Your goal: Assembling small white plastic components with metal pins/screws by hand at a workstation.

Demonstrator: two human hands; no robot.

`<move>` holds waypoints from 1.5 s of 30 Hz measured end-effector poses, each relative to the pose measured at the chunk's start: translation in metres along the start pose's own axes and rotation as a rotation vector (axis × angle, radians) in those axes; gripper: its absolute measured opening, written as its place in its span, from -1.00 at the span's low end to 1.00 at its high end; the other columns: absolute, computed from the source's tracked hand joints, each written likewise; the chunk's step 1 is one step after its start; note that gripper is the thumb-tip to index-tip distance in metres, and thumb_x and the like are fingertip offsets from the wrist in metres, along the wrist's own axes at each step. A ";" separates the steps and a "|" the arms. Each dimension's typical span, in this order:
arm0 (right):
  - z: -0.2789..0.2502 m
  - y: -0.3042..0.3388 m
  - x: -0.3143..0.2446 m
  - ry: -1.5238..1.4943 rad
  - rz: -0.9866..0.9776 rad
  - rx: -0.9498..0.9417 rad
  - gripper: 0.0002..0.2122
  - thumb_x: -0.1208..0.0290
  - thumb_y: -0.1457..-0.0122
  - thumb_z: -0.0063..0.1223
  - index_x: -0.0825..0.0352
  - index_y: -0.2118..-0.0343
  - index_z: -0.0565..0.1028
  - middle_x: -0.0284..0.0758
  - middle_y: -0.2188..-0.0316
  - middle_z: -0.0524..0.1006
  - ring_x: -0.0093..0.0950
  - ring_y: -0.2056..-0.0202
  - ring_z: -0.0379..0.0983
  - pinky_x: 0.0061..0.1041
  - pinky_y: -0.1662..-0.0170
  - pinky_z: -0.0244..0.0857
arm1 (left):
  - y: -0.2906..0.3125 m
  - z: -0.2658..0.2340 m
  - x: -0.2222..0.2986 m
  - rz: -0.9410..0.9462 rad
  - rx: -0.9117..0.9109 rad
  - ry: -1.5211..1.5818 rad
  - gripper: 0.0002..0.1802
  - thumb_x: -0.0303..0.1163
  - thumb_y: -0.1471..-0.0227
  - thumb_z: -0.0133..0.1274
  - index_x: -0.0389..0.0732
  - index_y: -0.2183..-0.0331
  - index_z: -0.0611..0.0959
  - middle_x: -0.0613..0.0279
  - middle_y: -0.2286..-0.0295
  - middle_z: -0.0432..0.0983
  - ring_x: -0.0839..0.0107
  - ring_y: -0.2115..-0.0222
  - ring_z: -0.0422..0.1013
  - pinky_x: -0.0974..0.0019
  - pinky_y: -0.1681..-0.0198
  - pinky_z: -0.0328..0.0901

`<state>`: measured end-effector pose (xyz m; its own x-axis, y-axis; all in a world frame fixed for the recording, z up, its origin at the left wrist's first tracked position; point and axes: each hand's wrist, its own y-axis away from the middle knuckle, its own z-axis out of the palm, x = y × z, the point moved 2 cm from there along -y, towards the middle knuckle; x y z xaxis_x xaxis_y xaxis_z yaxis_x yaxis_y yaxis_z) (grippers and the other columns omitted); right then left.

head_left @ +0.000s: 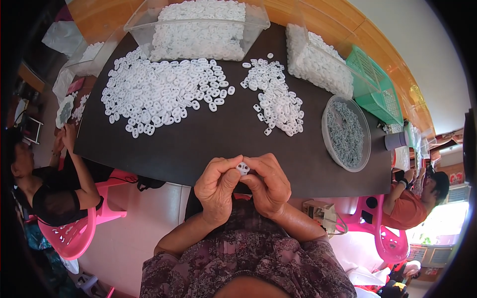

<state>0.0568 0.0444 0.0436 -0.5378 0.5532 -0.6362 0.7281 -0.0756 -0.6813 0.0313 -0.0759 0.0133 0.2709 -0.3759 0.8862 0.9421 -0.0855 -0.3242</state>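
Between my fingertips, at the near edge of the dark table, is a small white oval plastic piece [243, 168] with holes in its face. My left hand [217, 186] pinches it from the left with thumb and forefinger. From the other side my right hand [269, 184] grips it the same way. Beyond my hands lies a wide pile of white two-holed oval pieces [159, 92]. A smaller pile of white pieces [278, 102] sits to its right. Small grey metal parts [345, 134], too fine to tell their kind, fill a round clear tub [366, 158].
Clear bins [136, 31] of white pieces line the far side of the table [208, 136]. A green basket [380, 94] and a purple cup [395, 141] stand at the right. People sit on pink chairs, one at left [64, 193], one at right [410, 203].
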 end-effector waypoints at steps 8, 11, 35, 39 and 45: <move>0.001 0.000 -0.004 -0.051 0.089 -0.004 -0.70 0.50 0.07 0.23 0.45 0.23 0.49 -0.24 0.39 0.53 -0.36 0.43 0.42 -0.51 0.40 0.30 | 0.001 -0.001 0.007 -0.044 -0.024 -0.017 -0.74 -0.41 -0.09 0.06 -0.35 0.19 0.58 0.29 0.39 0.42 0.59 0.41 0.32 0.57 0.32 0.23; 0.003 0.003 -0.003 -0.043 0.061 0.023 -0.72 0.49 0.06 0.23 0.45 0.26 0.49 -0.22 0.41 0.53 -0.35 0.44 0.42 -0.50 0.41 0.30 | 0.002 0.000 0.005 -0.034 -0.031 -0.012 -0.74 -0.39 -0.11 0.05 -0.36 0.19 0.57 0.29 0.40 0.43 0.59 0.41 0.32 0.56 0.31 0.23; -0.008 -0.001 0.001 0.080 -0.049 0.011 -0.74 0.65 0.12 0.19 0.41 0.29 0.46 -0.21 0.44 0.49 -0.29 0.48 0.40 -0.42 0.42 0.30 | 0.007 0.008 0.005 0.084 -0.019 -0.179 -0.79 -0.55 -0.15 -0.09 -0.37 0.18 0.55 0.21 0.42 0.44 0.53 0.43 0.36 0.50 0.35 0.26; -0.036 -0.019 0.012 0.224 -0.092 -0.050 -0.79 0.70 0.14 0.16 0.39 0.37 0.49 -0.25 0.49 0.49 -0.33 0.52 0.38 -0.44 0.46 0.26 | -0.007 0.000 0.004 -0.135 -0.167 -0.279 -0.75 -0.55 -0.13 -0.09 -0.36 0.12 0.53 0.18 0.43 0.46 0.51 0.49 0.40 0.47 0.38 0.31; -0.110 -0.113 0.061 0.477 0.009 0.167 -0.82 0.63 0.03 0.10 0.38 0.30 0.52 -0.25 0.49 0.48 -0.42 0.47 0.40 -0.51 0.36 0.28 | -0.069 -0.004 0.011 0.304 -0.370 -0.797 -0.78 -0.63 0.01 -0.02 -0.31 0.24 0.57 0.09 0.36 0.49 0.21 0.39 0.45 0.32 0.31 0.33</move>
<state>-0.0111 0.1779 0.1215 -0.2494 0.8662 -0.4330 0.6330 -0.1926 -0.7498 -0.0318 -0.0781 0.0440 0.6808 0.3026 0.6670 0.7224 -0.4281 -0.5431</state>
